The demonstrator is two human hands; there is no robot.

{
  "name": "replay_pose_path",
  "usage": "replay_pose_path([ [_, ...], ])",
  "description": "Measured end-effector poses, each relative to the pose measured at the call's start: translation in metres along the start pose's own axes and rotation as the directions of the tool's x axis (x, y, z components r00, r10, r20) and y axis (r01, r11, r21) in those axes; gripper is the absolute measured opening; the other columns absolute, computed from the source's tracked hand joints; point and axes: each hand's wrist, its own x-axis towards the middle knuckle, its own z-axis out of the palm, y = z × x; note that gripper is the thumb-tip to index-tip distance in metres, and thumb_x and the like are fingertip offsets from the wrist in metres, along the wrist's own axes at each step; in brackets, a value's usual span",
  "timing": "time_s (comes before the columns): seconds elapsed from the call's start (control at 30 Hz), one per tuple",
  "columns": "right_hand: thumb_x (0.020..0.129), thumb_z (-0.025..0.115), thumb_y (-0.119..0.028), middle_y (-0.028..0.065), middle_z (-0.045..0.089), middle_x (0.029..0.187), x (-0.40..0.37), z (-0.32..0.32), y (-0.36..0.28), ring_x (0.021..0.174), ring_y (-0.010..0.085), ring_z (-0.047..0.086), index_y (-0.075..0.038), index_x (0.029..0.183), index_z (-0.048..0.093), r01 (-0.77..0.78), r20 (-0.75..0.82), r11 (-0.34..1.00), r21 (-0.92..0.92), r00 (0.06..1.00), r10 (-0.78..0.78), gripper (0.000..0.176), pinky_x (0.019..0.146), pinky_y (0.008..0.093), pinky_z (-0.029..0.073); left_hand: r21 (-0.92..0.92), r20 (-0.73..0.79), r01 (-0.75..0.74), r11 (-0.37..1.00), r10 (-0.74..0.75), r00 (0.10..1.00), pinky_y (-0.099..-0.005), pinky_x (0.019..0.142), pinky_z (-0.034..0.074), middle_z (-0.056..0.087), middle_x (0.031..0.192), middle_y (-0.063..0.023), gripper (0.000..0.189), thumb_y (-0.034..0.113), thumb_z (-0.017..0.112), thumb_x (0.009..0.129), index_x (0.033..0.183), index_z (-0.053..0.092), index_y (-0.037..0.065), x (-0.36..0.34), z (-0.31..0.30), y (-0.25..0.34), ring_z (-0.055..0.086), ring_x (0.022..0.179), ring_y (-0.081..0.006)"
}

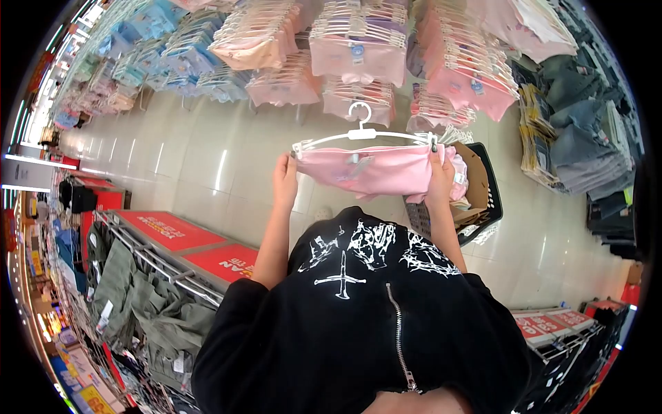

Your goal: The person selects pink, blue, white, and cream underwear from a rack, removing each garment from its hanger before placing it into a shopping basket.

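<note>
A pink garment [376,171] hangs from a white clip hanger [362,134], held up in front of my body. My left hand [285,181] grips the garment's upper corner beside the hanger's clip on the left of the view. At the opposite end, my right hand [440,181] is closed on the other upper corner, just under the clip there. The hanger's hook points up, away from me. Behind my right hand stands a black basket [494,193] with a cardboard box [469,160] and more pink clothing in it.
Racks of pink clothes [358,52] hang ahead, with blue ones [186,58] to the left and jeans [586,138] at the right. Green garments [148,310] hang on a metal rack at the lower left, by red signs [165,230]. Another red-signed rack [552,323] stands lower right.
</note>
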Motion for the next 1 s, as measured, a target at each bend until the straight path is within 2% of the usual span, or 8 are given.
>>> replay_pose_path([
  [0.37, 0.085, 0.052, -0.022, -0.0036, 0.051, 0.071, 0.007, 0.001, 0.010, 0.065, 0.0045, 0.042, 0.000, 0.083, 0.057, 0.132, 0.362, 0.945, -0.299, 0.932, -0.016, 0.023, 0.058, 0.0188, 0.035, 0.026, -0.379, -0.072, 0.997, 0.076, 0.922, -0.0191, 0.050, 0.027, 0.041, 0.064, 0.0054, 0.022, 0.015, 0.040, 0.089, 0.077, 0.052, 0.001, -0.025, -0.015, 0.035, 0.032, 0.058, -0.0022],
  [0.57, 0.086, 0.050, -0.019, -0.0032, 0.050, 0.068, -0.001, 0.015, 0.021, 0.065, 0.0045, 0.041, 0.000, 0.083, 0.055, 0.168, 0.433, 0.925, -0.342, 0.902, -0.004, 0.021, 0.057, 0.0199, 0.035, -0.024, -0.518, 0.016, 1.000, -0.026, 0.855, -0.0194, 0.056, 0.031, 0.043, 0.068, 0.0037, 0.017, 0.012, 0.043, 0.087, 0.076, 0.051, 0.001, -0.015, -0.025, 0.019, 0.037, 0.064, -0.0042],
  [0.67, 0.086, 0.048, -0.018, -0.0032, 0.048, 0.066, -0.003, 0.028, 0.030, 0.064, 0.0038, 0.039, 0.001, 0.084, 0.055, 0.203, 0.429, 0.899, -0.387, 0.903, -0.020, 0.020, 0.056, 0.0202, 0.034, 0.118, -0.533, -0.012, 0.993, 0.073, 0.843, -0.0232, 0.049, 0.032, 0.043, 0.060, 0.0019, 0.021, 0.015, 0.046, 0.085, 0.071, 0.047, 0.000, 0.000, -0.038, -0.016, 0.037, 0.054, -0.0070],
  [0.77, 0.086, 0.048, -0.017, -0.0027, 0.044, 0.062, 0.002, 0.062, 0.044, 0.060, 0.0041, 0.037, 0.001, 0.083, 0.055, 0.149, 0.316, 0.918, -0.368, 0.948, -0.027, 0.019, 0.052, 0.0222, 0.032, 0.757, -0.428, -0.038, 0.652, 0.539, 0.726, -0.0269, 0.052, 0.037, 0.051, 0.064, -0.0042, 0.020, 0.016, 0.049, 0.083, 0.074, 0.050, -0.002, 0.012, -0.028, -0.028, 0.044, 0.056, -0.0124],
  [0.83, 0.085, 0.049, -0.018, -0.0005, 0.045, 0.061, 0.012, 0.072, 0.067, 0.059, 0.0055, 0.038, 0.001, 0.084, 0.055, 0.177, 0.306, 0.883, -0.435, 0.951, -0.040, 0.020, 0.051, 0.0237, 0.033, 0.436, -0.403, 0.161, 0.885, 0.032, 0.915, -0.0287, 0.057, 0.040, 0.056, 0.072, -0.0091, 0.021, 0.017, 0.049, 0.083, 0.080, 0.053, -0.003, 0.012, -0.016, -0.034, 0.050, 0.060, -0.0165],
  [0.87, 0.085, 0.049, -0.019, 0.0006, 0.046, 0.060, 0.017, 0.077, 0.082, 0.058, 0.0062, 0.039, 0.001, 0.084, 0.055, 0.188, 0.301, 0.863, -0.468, 0.953, -0.044, 0.020, 0.051, 0.0245, 0.033, 0.249, -0.193, 0.231, 0.941, -0.185, 0.963, -0.0271, 0.058, 0.041, 0.056, 0.074, -0.0084, 0.020, 0.017, 0.049, 0.083, 0.082, 0.054, -0.002, 0.016, -0.011, -0.035, 0.051, 0.062, -0.0159],
  [0.9, 0.085, 0.049, -0.019, 0.0023, 0.047, 0.060, 0.021, 0.084, 0.097, 0.057, 0.0074, 0.040, 0.001, 0.084, 0.055, 0.199, 0.295, 0.848, -0.491, 0.954, -0.053, 0.021, 0.050, 0.0255, 0.034, 0.073, 0.067, 0.343, 0.937, -0.347, 0.935, -0.0255, 0.059, 0.041, 0.057, 0.076, -0.0077, 0.019, 0.017, 0.049, 0.083, 0.084, 0.055, -0.001, 0.024, -0.005, -0.028, 0.052, 0.063, -0.0153],
  [1.0, 0.083, 0.051, -0.023, 0.0113, 0.051, 0.062, 0.033, 0.114, 0.115, 0.055, 0.0142, 0.046, -0.001, 0.087, 0.056, 0.196, 0.321, 0.794, -0.576, 0.947, 0.000, 0.023, 0.052, 0.0291, 0.037, -0.292, 0.259, 0.665, 0.687, -0.612, 0.747, -0.0237, 0.057, 0.041, 0.057, 0.075, -0.0054, 0.018, 0.018, 0.050, 0.084, 0.086, 0.056, 0.002, 0.063, 0.010, -0.005, 0.051, 0.061, -0.0139],
])
